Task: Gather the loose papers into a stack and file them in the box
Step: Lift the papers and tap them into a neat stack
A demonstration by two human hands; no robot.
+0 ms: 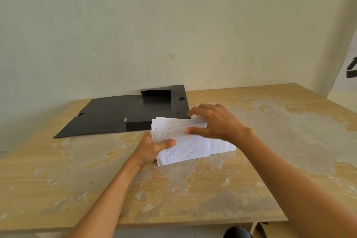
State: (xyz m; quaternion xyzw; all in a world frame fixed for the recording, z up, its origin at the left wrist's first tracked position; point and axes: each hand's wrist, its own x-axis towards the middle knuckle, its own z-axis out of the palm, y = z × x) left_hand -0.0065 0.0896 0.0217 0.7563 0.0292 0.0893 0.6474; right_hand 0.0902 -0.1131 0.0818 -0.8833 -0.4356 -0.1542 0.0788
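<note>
A bundle of white printed papers (190,146) is held just above the middle of the wooden table (77,170). My left hand (152,149) grips its left end, thumb on top. My right hand (216,121) curls over the far edge of the papers, with fingers on the sheet ends and thumb pressing the top sheet. The sheets are uneven and fan out to the right. Behind them lies the black file box (154,108), open, its lid flap spread flat to the left.
The table top is worn, with grey patches where the veneer has peeled. A pale wall stands right behind the box. A dark object (237,233) shows below the table's front edge.
</note>
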